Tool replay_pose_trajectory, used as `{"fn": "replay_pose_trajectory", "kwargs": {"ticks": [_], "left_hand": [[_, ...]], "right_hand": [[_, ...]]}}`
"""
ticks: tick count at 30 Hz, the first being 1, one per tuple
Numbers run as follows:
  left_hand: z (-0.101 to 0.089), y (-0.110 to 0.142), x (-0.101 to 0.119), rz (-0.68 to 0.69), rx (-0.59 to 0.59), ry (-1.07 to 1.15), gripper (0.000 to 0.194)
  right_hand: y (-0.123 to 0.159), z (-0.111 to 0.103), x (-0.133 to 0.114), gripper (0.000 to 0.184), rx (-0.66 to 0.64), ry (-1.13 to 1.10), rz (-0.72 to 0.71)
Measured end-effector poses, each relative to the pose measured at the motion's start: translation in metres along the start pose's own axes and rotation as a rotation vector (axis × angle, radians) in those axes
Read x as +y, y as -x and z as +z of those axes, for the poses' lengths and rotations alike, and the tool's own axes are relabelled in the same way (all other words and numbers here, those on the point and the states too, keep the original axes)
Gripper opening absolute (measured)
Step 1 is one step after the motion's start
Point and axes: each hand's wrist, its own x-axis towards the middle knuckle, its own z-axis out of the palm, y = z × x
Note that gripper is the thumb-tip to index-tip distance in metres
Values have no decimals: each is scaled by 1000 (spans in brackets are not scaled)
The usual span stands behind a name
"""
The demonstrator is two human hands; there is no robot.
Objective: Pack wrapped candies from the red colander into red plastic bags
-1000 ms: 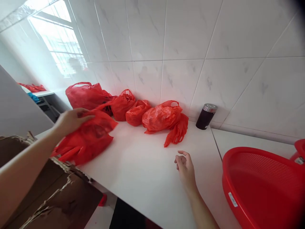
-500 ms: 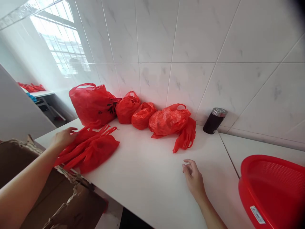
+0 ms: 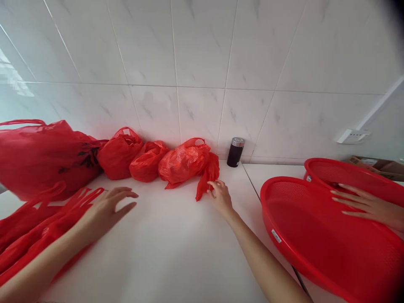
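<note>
My left hand (image 3: 109, 210) is over the white table beside a pile of red plastic bags (image 3: 41, 227); its fingers and thumb are apart, with nothing between them. At the end of the row by the wall, a limp red plastic bag (image 3: 211, 169) lies against a filled, crinkled red bag (image 3: 183, 162). My right hand (image 3: 221, 197) is at the lower end of the limp bag. Its fingers are bent and its thumb stands a little off them; the fingertips overlap the bag's edge, and whether they touch it I cannot tell.
Along the tiled wall stand a large red bag (image 3: 47, 155) and two smaller filled ones (image 3: 120, 153). A dark flask (image 3: 235, 153) with a silver lid is behind my right hand. Red baskets (image 3: 274, 216) stand on the right, with another person's hand (image 3: 368, 206) over them.
The view has turned right, bringing the second basket and another person's hand into sight. My left hand has moved off the bag pile; my right hand has reached forward to the limp bag.
</note>
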Motion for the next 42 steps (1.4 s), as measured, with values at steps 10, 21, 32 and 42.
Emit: {"fn": "replay_pose_trajectory", "kwargs": {"ticks": [10, 21, 32, 42], "left_hand": [[24, 18, 43, -93, -349, 210, 41], [119, -16, 143, 238, -294, 98, 55], [72, -23, 114, 100, -465, 288, 41], [58, 6, 146, -77, -497, 489, 28]], "right_hand": [[39, -11, -13, 45, -2, 44, -56], [127, -83, -63, 30, 98, -402, -286], [155, -158, -18, 24, 172, -597, 149], [161, -203, -51, 31, -138, -839, -219]]}}
